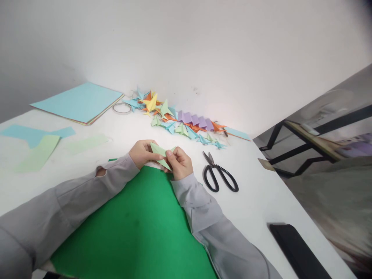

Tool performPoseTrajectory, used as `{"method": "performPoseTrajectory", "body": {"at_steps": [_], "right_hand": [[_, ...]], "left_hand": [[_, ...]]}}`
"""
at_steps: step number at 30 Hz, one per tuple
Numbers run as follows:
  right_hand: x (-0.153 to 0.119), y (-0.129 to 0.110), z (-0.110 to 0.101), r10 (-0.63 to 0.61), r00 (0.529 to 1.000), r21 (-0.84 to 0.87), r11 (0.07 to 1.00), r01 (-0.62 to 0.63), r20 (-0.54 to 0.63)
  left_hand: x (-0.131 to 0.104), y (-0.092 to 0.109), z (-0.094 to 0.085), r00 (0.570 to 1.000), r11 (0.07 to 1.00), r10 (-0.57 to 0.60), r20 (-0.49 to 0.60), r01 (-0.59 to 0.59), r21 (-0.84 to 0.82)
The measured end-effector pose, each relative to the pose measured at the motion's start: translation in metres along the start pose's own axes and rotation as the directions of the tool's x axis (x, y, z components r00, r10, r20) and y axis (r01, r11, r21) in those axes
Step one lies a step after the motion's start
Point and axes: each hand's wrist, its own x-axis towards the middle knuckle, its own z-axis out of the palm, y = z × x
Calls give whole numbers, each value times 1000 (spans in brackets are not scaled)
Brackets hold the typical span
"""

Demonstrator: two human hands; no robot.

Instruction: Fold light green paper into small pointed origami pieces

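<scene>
A small piece of light green folded paper [158, 151] is held between both hands above the far edge of a green sheet [139, 217]. My left hand [143, 153] pinches its left side, thumb on top. On the right side, my right hand [180, 163] grips the paper between thumb and curled fingers. The fingers partly cover the folds. Just right of my right hand lies a pair of scissors [214, 166] with black handles, blades slightly apart and pointing away from me.
Along the wall stand several folded paper figures [167, 110] in many colours. A paper stack [78, 101], a roll of tape [121, 108] and blue and green paper scraps [40, 153] lie to the left. A black flat object [298, 252] rests near the right table edge.
</scene>
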Motion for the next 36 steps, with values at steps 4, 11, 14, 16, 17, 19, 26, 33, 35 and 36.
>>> {"method": "performPoseTrajectory", "body": {"at_steps": [4, 11, 14, 16, 17, 19, 26, 33, 35, 36], "right_hand": [[-1, -2, 0, 20, 1000, 18, 1000, -20, 11], [-1, -2, 0, 29, 1000, 4, 1000, -29, 1], [-1, -2, 0, 28, 1000, -5, 1000, -28, 3], [-1, -3, 0, 35, 999, 2, 999, -35, 4], [-1, -3, 0, 40, 999, 8, 999, -40, 5], [-1, -3, 0, 47, 999, 16, 999, -47, 5], [0, -1, -1, 37, 999, -21, 999, -37, -5], [-2, -2, 1, 16, 1000, -14, 1000, -16, -4], [-1, -1, 1, 35, 999, -1, 999, -35, 6], [-1, 0, 1, 48, 999, 6, 999, -48, 12]], "left_hand": [[-1, 1, 2, 1000, 999, -22, -20, 21, -37], [-2, 4, 6, 998, 994, -66, -20, 64, -92], [-3, 5, 7, 996, 992, -80, -36, 76, -98], [-3, 6, 8, 995, 991, -88, -44, 83, -104], [-3, 7, 8, 995, 990, -91, -47, 85, -109], [-3, 7, 8, 994, 989, -96, -47, 89, -116], [-5, 4, 6, 997, 997, -69, -18, 68, -26], [-2, 0, 1, 994, 977, 67, -81, -49, 205], [-2, 0, 0, 993, 974, 75, -92, -54, 218], [-2, 0, 0, 993, 975, 75, -95, -53, 215]]}}
